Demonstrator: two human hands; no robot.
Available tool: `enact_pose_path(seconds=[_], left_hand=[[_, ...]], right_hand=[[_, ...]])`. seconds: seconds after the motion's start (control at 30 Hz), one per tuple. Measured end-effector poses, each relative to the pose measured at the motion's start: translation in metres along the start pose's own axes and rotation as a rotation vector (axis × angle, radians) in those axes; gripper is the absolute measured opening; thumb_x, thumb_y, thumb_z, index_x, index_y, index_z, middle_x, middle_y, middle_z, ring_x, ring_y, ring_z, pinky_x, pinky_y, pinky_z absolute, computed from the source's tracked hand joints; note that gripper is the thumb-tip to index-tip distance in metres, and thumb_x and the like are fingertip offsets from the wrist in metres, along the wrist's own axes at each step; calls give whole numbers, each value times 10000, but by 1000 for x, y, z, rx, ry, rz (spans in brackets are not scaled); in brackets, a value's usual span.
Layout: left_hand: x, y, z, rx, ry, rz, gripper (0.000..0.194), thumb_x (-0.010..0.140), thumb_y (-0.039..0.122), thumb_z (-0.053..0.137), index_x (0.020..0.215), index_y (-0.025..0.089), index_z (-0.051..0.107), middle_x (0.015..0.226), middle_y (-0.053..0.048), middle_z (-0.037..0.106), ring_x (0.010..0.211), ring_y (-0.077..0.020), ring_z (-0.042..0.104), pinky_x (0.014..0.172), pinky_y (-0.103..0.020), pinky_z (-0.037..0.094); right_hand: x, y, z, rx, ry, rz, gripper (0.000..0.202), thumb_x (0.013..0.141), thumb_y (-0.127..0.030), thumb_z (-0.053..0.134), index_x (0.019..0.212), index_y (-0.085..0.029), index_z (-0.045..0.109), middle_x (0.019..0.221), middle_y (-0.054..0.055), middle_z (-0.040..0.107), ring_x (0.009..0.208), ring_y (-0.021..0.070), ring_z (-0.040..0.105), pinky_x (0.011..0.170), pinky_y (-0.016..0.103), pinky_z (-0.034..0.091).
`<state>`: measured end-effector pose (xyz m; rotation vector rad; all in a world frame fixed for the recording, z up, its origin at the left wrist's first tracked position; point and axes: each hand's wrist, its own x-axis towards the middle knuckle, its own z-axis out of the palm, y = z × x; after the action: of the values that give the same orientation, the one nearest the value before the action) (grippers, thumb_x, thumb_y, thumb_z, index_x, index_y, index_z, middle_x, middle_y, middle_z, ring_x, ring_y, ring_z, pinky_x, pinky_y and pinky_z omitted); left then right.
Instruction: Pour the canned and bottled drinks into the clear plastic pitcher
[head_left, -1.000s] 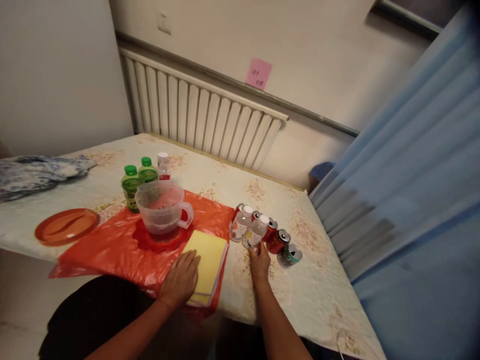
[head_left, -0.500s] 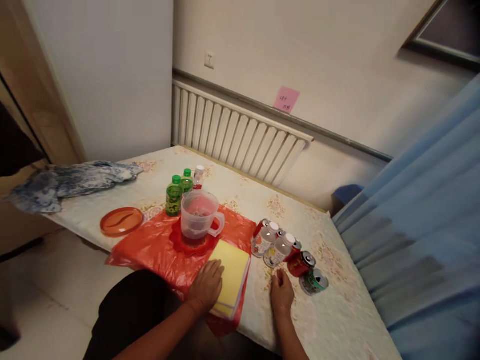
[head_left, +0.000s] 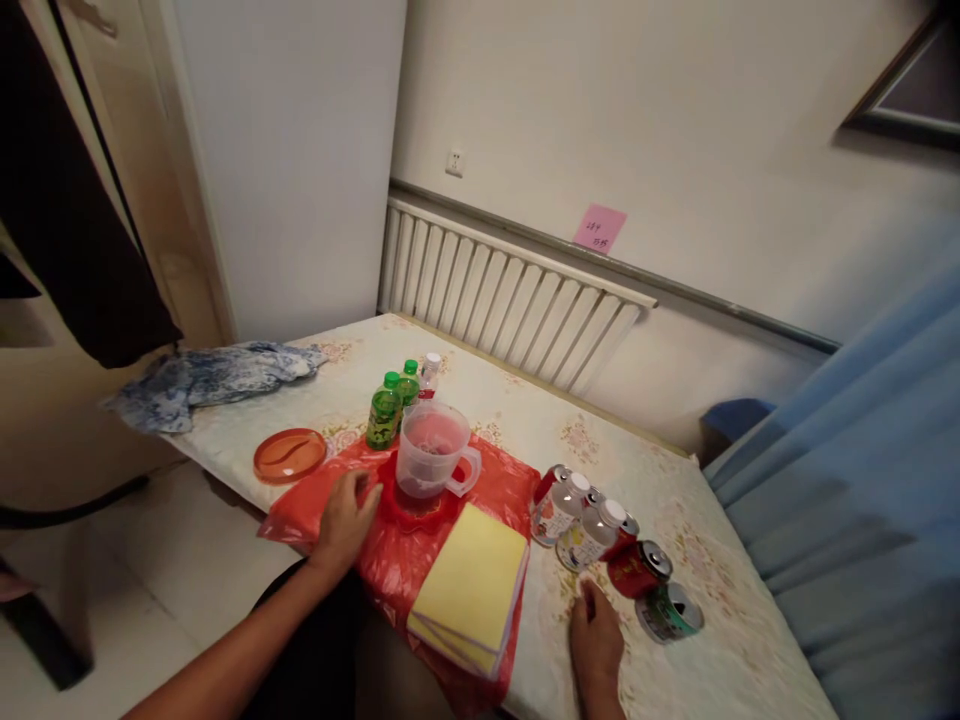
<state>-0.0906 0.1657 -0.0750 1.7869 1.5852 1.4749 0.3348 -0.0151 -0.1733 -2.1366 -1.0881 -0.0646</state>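
Observation:
My left hand is over the red plastic sheet, beside the left rim of a red scalloped dish. Its fingers are partly bent and apart, with nothing visible in them. On that dish stands a clear plastic measuring jug, handle to the right. A stack of yellow cloths or sheets lies on the red sheet, untouched. My right hand rests on the table with curled fingers, seemingly holding nothing. Just beyond it stand two clear white-capped bottles, a red can and a green can.
Two green-capped bottles and a white-capped bottle stand behind the jug. An orange round lid lies near the left edge. Crumpled blue-white fabric is at the far left. A blue curtain hangs at right.
My left hand has lifted off the yellow stack and moved left to the red dish's side. My right hand stays in about the same place on the table. The camera view has shifted.

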Motion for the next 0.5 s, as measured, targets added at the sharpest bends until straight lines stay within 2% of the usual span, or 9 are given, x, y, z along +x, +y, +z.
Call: enact_pose_path(seconds=[0.1, 0.23, 0.37, 0.5], left_hand=[[47, -12, 11, 5, 40, -32, 507, 787, 423, 593, 1206, 158, 491, 1160, -139, 592, 1108, -304, 584, 961, -450, 484], [94, -21, 33, -11, 6, -170, 798, 662, 327, 729, 1346, 138, 364, 1358, -171, 489, 1297, -330, 463, 1093, -467, 373], [127, -31, 50, -44, -30, -236, 958, 591, 302, 783, 1389, 129, 282, 1416, -196, 433, 1337, -348, 421, 1096, -468, 362], [147, -39, 55, -88, -79, -274, 1020, 530, 248, 804, 1388, 129, 266, 1414, -205, 449, 1288, -329, 482, 1041, -429, 414]], right_hand=[[0, -1, 0, -21, 3, -11, 551, 830, -389, 381, 1161, -43, 653, 1188, 217, 667, 1121, 338, 605, 1001, 456, 434], [0, -1, 0, -39, 7, -16, 533, 833, -384, 383, 1141, -48, 660, 1171, 217, 674, 1106, 338, 609, 992, 463, 439], [0, -1, 2, -55, 7, -5, 522, 830, -378, 386, 1142, -65, 662, 1178, 206, 673, 1121, 336, 596, 993, 457, 437], [1, 2, 4, -55, 17, -1, 513, 820, -376, 391, 1132, -73, 664, 1166, 200, 678, 1105, 334, 601, 995, 454, 430]])
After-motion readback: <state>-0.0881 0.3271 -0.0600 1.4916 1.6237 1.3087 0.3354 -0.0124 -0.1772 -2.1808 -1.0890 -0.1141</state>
